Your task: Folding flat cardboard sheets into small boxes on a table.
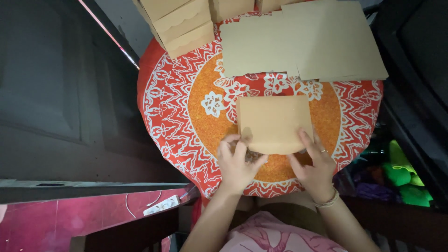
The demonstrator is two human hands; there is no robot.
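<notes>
Item: flat tan cardboard piece (274, 122) (rounded near edge)
Position: lying flat, just beyond both hands, fingertips touching its near edge

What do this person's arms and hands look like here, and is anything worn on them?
Both forearms are bare, with no sleeves or gloves in view. The left hand shows no jewellery. The right hand has a thin ring on one finger and a pale beaded bracelet at the wrist. Nails look short and unpainted.

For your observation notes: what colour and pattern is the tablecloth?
Red and orange tablecloth with white floral motifs; head view.
</notes>
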